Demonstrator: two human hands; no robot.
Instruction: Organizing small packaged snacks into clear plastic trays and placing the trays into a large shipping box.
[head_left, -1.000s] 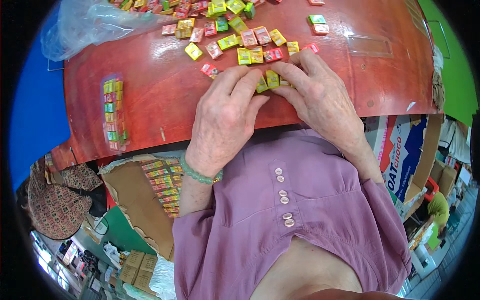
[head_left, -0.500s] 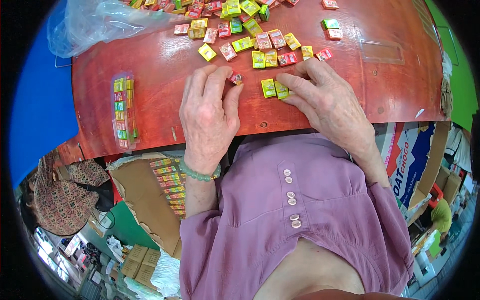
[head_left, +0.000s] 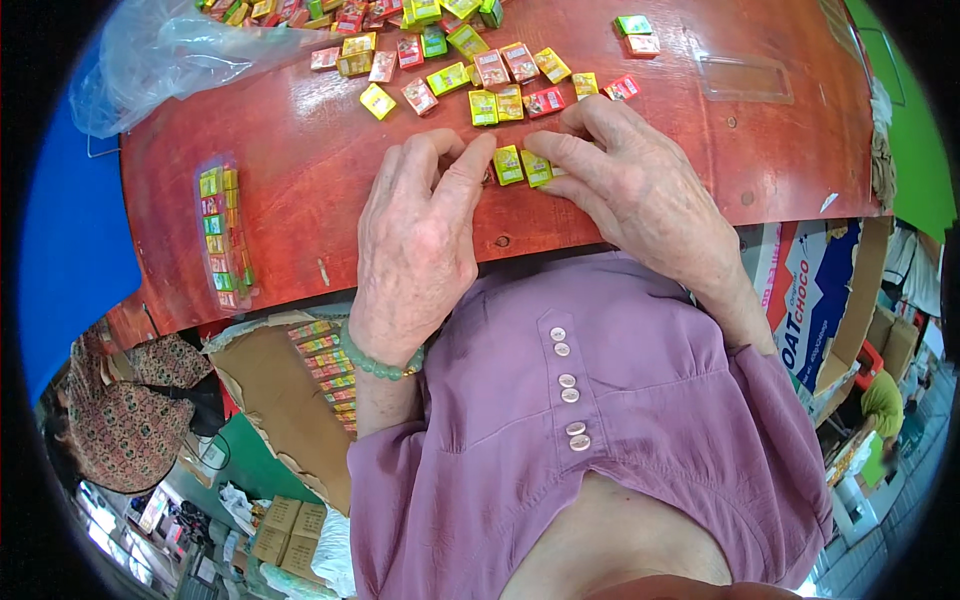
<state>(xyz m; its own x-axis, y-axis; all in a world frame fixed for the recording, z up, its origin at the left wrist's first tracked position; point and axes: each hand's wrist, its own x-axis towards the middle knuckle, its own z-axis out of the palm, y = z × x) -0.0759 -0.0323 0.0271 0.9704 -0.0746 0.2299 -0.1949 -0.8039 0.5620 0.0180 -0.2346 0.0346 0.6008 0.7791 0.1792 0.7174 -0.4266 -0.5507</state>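
Note:
Two small yellow boxes stand side by side in front of me, a left one (head_left: 508,166) and a right one (head_left: 537,169). My right hand (head_left: 645,185) is closed, its thumb and fingertips pinching the right yellow box. Just left of the pair, my left hand (head_left: 422,225) is closed too, around a small red box (head_left: 488,176) that its fingers almost wholly cover. Beyond the fingers lie loose boxes, among them a yellow pair (head_left: 496,105) and a red box (head_left: 545,101).
A heap of small coloured boxes (head_left: 350,15) lies at the far edge beside a clear plastic bag (head_left: 150,75). A filled clear tray (head_left: 222,235) rests at the left on the red table (head_left: 310,200). Another transparent tray (head_left: 745,80) lies far right. An open carton (head_left: 265,400) stands below.
My left hand has brought the red box rightward, up beside the yellow pair. My right hand stays at the right yellow box. The whole view has shifted slightly.

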